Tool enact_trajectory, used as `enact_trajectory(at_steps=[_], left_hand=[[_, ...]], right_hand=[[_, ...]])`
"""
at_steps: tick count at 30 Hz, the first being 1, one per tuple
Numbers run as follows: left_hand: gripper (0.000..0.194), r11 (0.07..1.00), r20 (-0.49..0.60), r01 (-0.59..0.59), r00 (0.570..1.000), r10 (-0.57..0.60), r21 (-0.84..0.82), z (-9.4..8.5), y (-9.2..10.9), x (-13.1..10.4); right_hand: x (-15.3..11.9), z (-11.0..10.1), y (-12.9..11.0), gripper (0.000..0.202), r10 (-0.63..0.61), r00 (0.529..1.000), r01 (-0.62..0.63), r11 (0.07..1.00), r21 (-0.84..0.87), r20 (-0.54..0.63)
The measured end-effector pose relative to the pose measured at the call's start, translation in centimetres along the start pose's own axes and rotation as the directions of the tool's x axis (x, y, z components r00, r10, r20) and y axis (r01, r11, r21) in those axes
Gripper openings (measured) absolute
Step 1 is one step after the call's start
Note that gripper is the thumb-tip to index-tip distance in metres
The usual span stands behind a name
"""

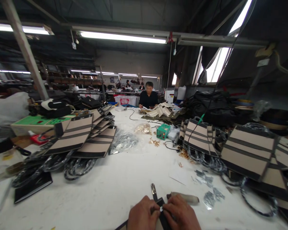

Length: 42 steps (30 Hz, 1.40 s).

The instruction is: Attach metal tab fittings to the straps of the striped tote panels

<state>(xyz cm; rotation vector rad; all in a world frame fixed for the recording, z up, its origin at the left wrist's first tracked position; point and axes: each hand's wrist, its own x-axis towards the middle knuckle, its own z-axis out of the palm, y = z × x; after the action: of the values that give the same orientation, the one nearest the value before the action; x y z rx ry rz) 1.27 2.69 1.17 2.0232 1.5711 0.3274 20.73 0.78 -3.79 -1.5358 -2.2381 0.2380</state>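
At the bottom middle, my left hand (142, 213) and my right hand (181, 213) pinch a black strap (164, 220) from both sides. A small whitish piece (161, 209) shows between my fingertips; I cannot make out what it is. Beyond my fingers the strap's narrow end carries a shiny metal fitting (154, 189). Behind my right fingers lies a tool with a thick grey-brown handle (188, 198), its dark end partly hidden. Part of a dark-edged panel shows at the frame's bottom, left of my left wrist, mostly covered.
Striped beige-and-black bag pieces are piled at left (73, 132) and right (248, 151). Ahead are clear plastic (124, 140), gold-coloured hardware (155, 142) and a green box (163, 131). Small clear packets (209, 199) lie at right. A person (148, 99) sits across the white table (105, 191).
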Motion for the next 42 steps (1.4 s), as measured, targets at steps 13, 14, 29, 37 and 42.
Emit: enact_trajectory(at_steps=[13, 14, 29, 37, 42], left_hand=[[0.020, 1.000, -0.019, 0.008, 1.000, -0.008, -0.009, 0.5, -0.2, 0.1], [0.019, 1.000, -0.024, 0.004, 1.000, -0.004, -0.009, 0.5, -0.2, 0.1], [0.019, 0.999, -0.036, -0.020, 0.999, 0.019, -0.024, 0.8, 0.3, -0.2], [0.017, 0.999, -0.051, -0.023, 0.998, 0.020, -0.044, 1.1, 0.1, -0.1], [0.016, 0.998, -0.057, -0.024, 0.998, 0.021, -0.059, 1.4, -0.1, 0.2]], right_hand=[[-0.1, 0.0, -0.1, 0.020, 0.014, 1.000, -0.014, 0.999, 0.034, -0.002], [-0.1, -0.3, -0.4, 0.021, 0.023, 1.000, -0.024, 0.999, 0.043, 0.005], [1.6, -5.3, 5.2, 0.037, 0.042, 0.990, -0.037, 0.999, -0.040, 0.133], [2.4, -6.7, 3.2, 0.032, 0.290, 0.946, -0.154, 0.795, 0.587, -0.145], [4.3, -6.8, -0.7, 0.032, 0.615, 0.781, 0.122, 0.017, 0.992, -0.107]])
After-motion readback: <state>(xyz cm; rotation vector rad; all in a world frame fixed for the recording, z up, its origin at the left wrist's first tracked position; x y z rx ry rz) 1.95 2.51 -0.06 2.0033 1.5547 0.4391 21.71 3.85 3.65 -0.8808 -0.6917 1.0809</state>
